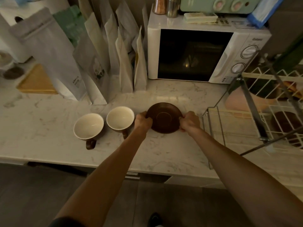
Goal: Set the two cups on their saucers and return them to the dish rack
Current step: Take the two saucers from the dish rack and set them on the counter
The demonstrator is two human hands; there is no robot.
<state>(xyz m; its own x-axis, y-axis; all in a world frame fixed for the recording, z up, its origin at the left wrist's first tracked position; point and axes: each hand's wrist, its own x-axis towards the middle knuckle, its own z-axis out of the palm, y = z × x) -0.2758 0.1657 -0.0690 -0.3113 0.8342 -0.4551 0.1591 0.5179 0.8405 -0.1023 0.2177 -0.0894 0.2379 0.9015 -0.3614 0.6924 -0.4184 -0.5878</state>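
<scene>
We see saucer point(164, 118) on surface point(49, 128), left hand point(143, 120) and right hand point(190, 121) each in closed grip on opposite rims, steadying it. Cups point(88, 126) just left, upright, ready for seating; dish rack point(255, 110) right.

bare counter point(155, 149) lies open in front; cups point(105, 124) crowd left, dish rack point(255, 115) blocks right.

Person seen from own head camera. Both forearms bare from elbow to wrist; no watch, bracelet or rings visible. Left hand point(143, 120) and right hand point(190, 121) bare, ungloved. Dark sleeve edge point(65, 222) on left upper arm at near frame edge. Dark shoe point(154, 219) with pale toe showing on floor, near.
</scene>
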